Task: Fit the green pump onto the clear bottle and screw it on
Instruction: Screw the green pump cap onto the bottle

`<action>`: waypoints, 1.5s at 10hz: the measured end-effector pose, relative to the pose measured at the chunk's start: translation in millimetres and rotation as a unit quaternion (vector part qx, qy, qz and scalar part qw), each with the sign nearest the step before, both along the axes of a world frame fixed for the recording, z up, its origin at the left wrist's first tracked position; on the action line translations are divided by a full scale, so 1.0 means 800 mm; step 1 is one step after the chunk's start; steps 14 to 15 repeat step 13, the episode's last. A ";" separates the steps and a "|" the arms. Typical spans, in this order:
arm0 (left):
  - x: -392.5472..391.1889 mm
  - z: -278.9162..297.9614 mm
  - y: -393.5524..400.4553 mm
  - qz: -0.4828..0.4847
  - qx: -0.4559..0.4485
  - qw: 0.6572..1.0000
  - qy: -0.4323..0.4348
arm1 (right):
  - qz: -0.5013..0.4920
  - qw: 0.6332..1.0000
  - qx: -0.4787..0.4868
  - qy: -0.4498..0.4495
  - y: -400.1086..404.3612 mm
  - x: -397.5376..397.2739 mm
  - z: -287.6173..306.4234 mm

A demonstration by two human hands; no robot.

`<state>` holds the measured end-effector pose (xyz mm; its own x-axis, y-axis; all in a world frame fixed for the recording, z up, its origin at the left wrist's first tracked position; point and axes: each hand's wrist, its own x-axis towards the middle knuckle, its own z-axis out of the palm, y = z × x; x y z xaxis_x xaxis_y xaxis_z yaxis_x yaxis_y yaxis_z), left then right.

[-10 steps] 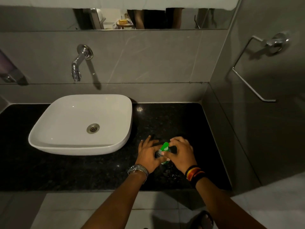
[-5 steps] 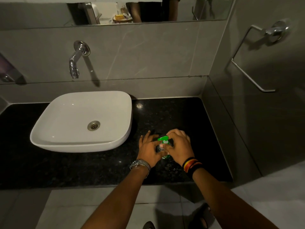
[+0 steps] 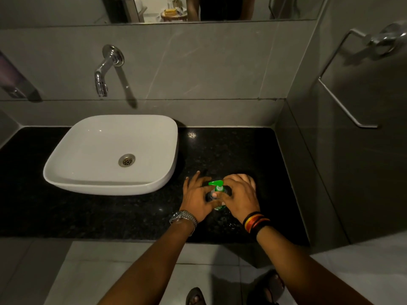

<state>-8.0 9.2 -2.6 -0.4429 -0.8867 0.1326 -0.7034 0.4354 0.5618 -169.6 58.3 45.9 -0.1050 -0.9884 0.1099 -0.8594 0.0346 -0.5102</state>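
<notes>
Room: bathroom, grey tiled walls, black speckled bench (image 3: 110,216) running wall to wall; dim light.
Far left: white basin (image 3: 105,155) sitting on the bench, wall tap (image 3: 103,75) above it; neither is touching the work.
Left hand (image 3: 197,195): wrapping round the clear bottle (image 3: 219,206), fingers spread over its far side, thumb near; gripping the body, steadying it on the bench. Watch on that wrist.
Bottle: standing upright between the two hands, right of the basin, near the bench's front edge; mostly hidden, only a greenish bit showing low down.
Green pump (image 3: 217,186): sitting on the bottle's neck, nozzle pointing left; how far it's threaded – can't tell.
Right hand (image 3: 240,195): closing over the pump collar from the right, fingertips pinching at the neck; looks like it's doing the turning. Bands on that wrist.
Handling, my guess: light plastic, thin walls probably flexing if squeezed hard, possibly slippery w/ soap; best holding the body low & firm, twisting at the collar, not the nozzle.
Far right: towel bar (image 3: 343,102) on the side wall, well apart.
</notes>
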 end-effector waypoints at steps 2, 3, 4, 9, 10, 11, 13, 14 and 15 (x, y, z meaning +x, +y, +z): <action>0.002 0.009 -0.007 -0.021 0.036 0.999 -0.022 | 0.121 0.991 0.043 -0.027 -0.015 -0.018 0.057; 0.001 0.012 -0.008 -0.026 0.051 0.998 -0.025 | 0.160 0.983 0.083 0.044 -0.023 -0.021 0.081; 0.001 0.018 -0.011 -0.027 0.059 0.997 -0.032 | 0.196 0.973 0.095 0.082 -0.023 -0.017 0.091; -0.003 0.019 -0.021 -0.020 0.061 0.997 -0.050 | 0.222 0.967 0.091 0.085 -0.031 -0.022 0.097; -0.003 0.015 -0.020 -0.024 0.057 0.996 -0.062 | 0.216 0.968 0.093 0.091 -0.029 -0.021 0.092; -0.001 0.017 -0.021 -0.033 0.060 0.995 -0.070 | 0.205 0.970 0.098 0.085 -0.027 -0.020 0.092; 0.004 0.024 -0.016 -0.071 0.058 0.989 -0.119 | 0.204 0.973 0.096 0.057 -0.012 -0.028 0.106; 0.004 0.024 -0.016 -0.071 0.058 0.989 -0.119 | 0.204 0.973 0.096 0.057 -0.012 -0.028 0.106; 0.004 0.024 -0.016 -0.071 0.058 0.989 -0.119 | 0.204 0.973 0.096 0.057 -0.012 -0.028 0.106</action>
